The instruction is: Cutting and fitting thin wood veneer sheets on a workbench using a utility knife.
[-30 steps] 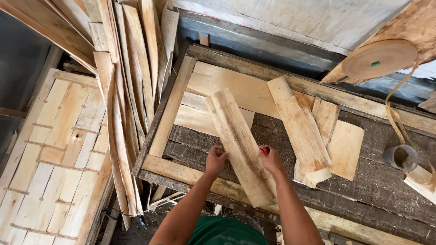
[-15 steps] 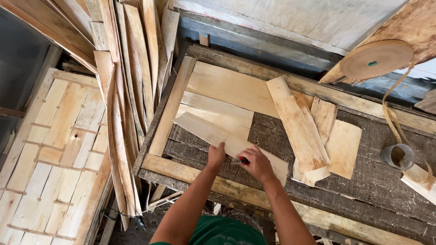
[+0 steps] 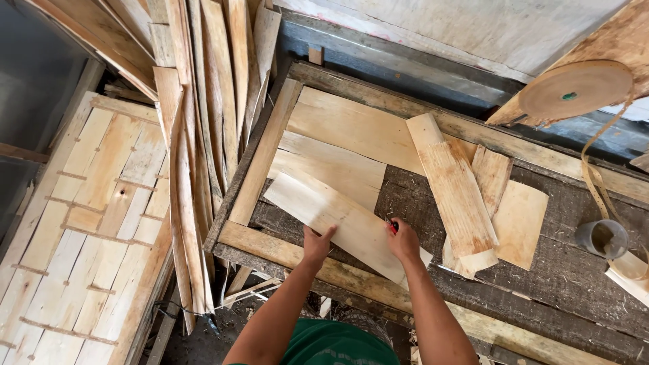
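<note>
Veneer strip [image 3: 338, 220], thin and pale, lies slantwise across the near left part of the wooden frame [image 3: 260, 162] on the workbench, its upper end overlapping the lowest of the flat veneer sheets [image 3: 341, 145] already laid inside the frame and its lower end reaching over the frame's near rail. Far to the left, a panel of joined wood pieces [image 3: 81, 223] lies on the floor, and a sheaf of long curved veneer strips [image 3: 196, 135] leans between that panel and the bench. The left hand [image 3: 316, 245] rests on the strip's near edge, fingers spread and flat, pressing rather than clasping. The right hand [image 3: 404, 240] is on the strip further along, curled around a small red-tipped object [image 3: 393, 227]; what that object is cannot be told. The strip looks light, springy and easily split along the grain, so it likely handles best with flat palms or a hold on its long edges rather than a pinch at one end. To the right, a stack of shorter veneer pieces [image 3: 460, 203] lies at an angle, with a squarish piece [image 3: 520, 223] just beside it. Further right stand a grey cup [image 3: 600, 238] and a large roll of brown tape [image 3: 574, 89], whose loose end hangs toward the cup.
</note>
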